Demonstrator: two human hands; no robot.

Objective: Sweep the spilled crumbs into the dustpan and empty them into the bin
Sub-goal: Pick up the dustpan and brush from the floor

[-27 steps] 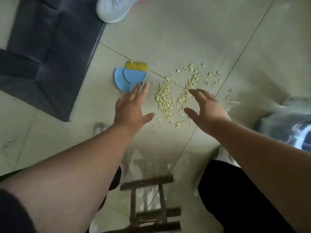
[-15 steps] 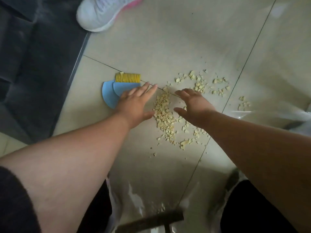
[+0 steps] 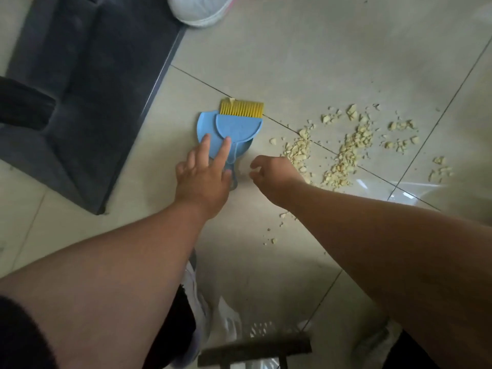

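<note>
- Two fingertips of the left hand rest on the blue plastic: fingers spread, one on the dustpan, one at the foot of the brush nested on it. The palm covers the lower part of the handles.
- The right hand hovers just right of those handles, fingers loosely curled with thumb and forefinger apart, gripping nothing.
- The crumbs lie scattered to the right of the dustpan, thickest in two ragged bands beside the right wrist, with a few strays below the right forearm.
- Everything sits on pale, glossy floor tiles crossed by thin dark grout lines; one line runs under the brush bristles.
- A dark grey upholstered piece of furniture (a sofa, by the look of it) fills the upper left, and a white sneaker stands at the top edge.
- At the bottom edge are a dark wooden stool and crinkled clear plastic.
- Half a second ago the left hand only reached the dustpan's lower edge and the right hand lay open over the crumb pile; now the left has slid further onto the blue plastic and the right has pulled off the crumbs toward the handles, curling as it went.
- The dustpan is a flat, smooth half-round, the brush back a smaller half-round on top with stiff yellow bristles; the crumbs are pale yellow, flaky and irregular.
</note>
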